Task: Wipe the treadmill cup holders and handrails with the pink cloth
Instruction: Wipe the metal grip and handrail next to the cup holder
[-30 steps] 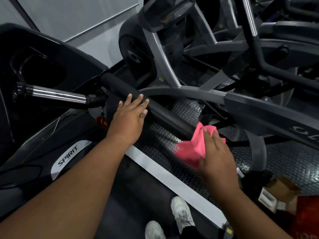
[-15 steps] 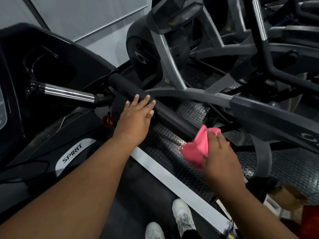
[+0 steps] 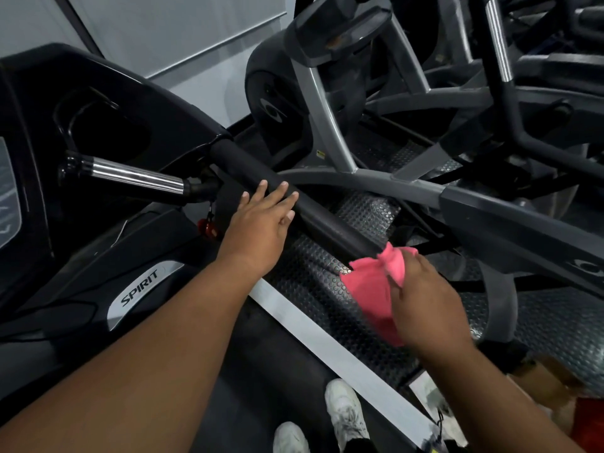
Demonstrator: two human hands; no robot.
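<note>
Pink cloth (image 3: 372, 289) is bunched in the right hand (image 3: 425, 299), pressed against the near end of a black padded handrail (image 3: 313, 207) on a treadmill. The right hand's fingers are curled closed around the cloth, with a loose flap of it hanging down below the hand over the studded rubber floor mat (image 3: 327, 289). The handrail runs diagonally from the treadmill's black console (image 3: 137, 103) at the upper left down toward the lower right. The left hand (image 3: 261, 223) rests on the middle of that handrail, open, fingers held straight and flat across the top of the padding, gripping nothing. To the left of it, a shiny chrome grip bar (image 3: 130, 174) juts out from under the console, and a small red safety clip (image 3: 206, 226) hangs just below where the bar meets the rail. A deep cup holder (image 3: 108, 125) is sunk into the console above the chrome bar. A silver badge reading SPIRIT (image 3: 140, 291) sits on the treadmill's black motor cover near the left forearm. A silver side rail (image 3: 327, 344) edges the treadmill deck, and two white shoes (image 3: 343, 413) stand on the belt at the bottom. Grey exercise machines (image 3: 359, 109) fill the upper right, beside the treadmill.
</note>
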